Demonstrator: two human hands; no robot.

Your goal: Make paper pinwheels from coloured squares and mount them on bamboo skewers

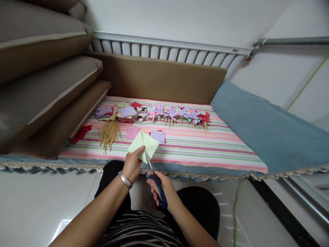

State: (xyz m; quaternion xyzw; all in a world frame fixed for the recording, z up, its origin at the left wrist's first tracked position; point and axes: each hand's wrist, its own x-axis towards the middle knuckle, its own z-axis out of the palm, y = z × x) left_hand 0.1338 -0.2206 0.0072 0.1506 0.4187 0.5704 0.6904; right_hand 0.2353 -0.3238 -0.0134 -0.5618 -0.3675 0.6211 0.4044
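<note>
A pale green paper square [150, 141], turned cornerwise, is pinched in my left hand [133, 164], thumb on top. A slit shows near its far corner. My right hand [161, 188] is closed round the blue handles of a pair of scissors [159, 189]. The scissor blades point up and left and meet the paper's near corner, beside my left thumb. Just behind the paper lie a pink paper square [133, 133] and a small stack of purple and red paper squares [158, 136] with cut slits.
Finished paper pinwheels [177, 112] on sticks lie in a row at the back. A bundle of wooden sticks [110, 132], paper stacks [125, 111] and red paper [81, 133] lie left on the striped cloth [218, 147]. Cushions [51, 85] pile up at left.
</note>
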